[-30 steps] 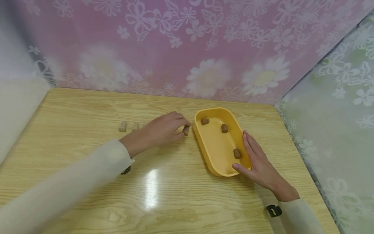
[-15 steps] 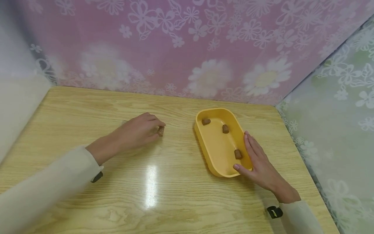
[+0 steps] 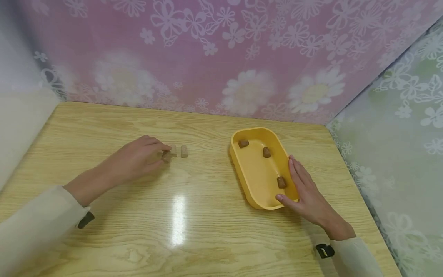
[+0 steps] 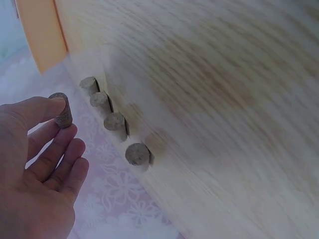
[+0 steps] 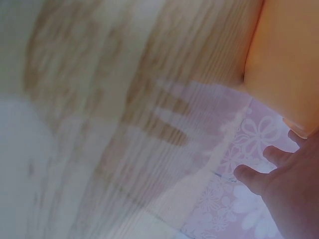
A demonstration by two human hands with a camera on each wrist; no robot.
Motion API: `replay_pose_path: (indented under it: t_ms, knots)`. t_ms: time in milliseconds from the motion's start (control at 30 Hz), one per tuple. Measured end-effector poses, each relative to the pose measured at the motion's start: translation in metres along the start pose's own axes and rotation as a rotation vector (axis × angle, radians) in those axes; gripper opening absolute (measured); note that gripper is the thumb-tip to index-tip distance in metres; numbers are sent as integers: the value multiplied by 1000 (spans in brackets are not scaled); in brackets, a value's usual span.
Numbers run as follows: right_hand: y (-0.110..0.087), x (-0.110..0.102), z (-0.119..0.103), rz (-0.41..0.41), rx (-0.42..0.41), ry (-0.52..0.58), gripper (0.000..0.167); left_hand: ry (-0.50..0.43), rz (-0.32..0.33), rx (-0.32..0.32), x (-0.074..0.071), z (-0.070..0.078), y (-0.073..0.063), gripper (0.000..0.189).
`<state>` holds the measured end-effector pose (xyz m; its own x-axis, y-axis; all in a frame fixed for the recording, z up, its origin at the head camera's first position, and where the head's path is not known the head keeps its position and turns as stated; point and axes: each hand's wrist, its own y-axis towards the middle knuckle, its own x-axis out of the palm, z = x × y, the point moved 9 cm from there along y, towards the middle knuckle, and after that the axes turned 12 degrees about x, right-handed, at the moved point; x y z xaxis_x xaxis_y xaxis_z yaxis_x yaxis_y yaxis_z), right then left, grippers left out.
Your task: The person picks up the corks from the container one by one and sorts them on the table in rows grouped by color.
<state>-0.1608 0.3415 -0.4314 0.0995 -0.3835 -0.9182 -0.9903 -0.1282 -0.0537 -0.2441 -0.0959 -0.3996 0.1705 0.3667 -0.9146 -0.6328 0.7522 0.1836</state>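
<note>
In the head view my left hand (image 3: 133, 159) pinches a cork stopper (image 4: 62, 115) between thumb and fingers. It is over the left half of the table, beside a row of pale corks (image 3: 184, 151). The left wrist view shows several corks (image 4: 137, 155) standing in that row; my hand hides part of it in the head view. My right hand (image 3: 309, 198) rests at the near right corner of a yellow plastic tub (image 3: 243, 188). Its straight fingers lie along the outer wall, the thumb over the rim. Three brown corks (image 3: 266, 152) lie in the tub.
The wood-grain table (image 3: 207, 234) runs back to a pink floral backdrop (image 3: 194, 69). A pale floral panel (image 3: 408, 154) borders the right side, and a white surface (image 3: 24, 127) the left.
My left hand has moved left from beside the tub to the row of corks, with a cork still in its fingers. My right hand and the tub have stayed put.
</note>
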Motion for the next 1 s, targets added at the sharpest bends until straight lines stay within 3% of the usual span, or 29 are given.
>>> replay_pose_path:
  t_ms: [233,433,767,1000]
  knots:
    - [1,-1,-1,2,-14,-2,112,30,-3,-54,-8,-10,-21,41]
    - [1,1,0,-5,-3,-6,112,45,9,-61,-9,-20,-36,39]
    - [0,0,-2,-12,11,7,113,12,-14,-50,2,-26,-52,46]
    - [0,1,-1,-12,13,3,112,-7,-42,-84,12,-32,-60,43]
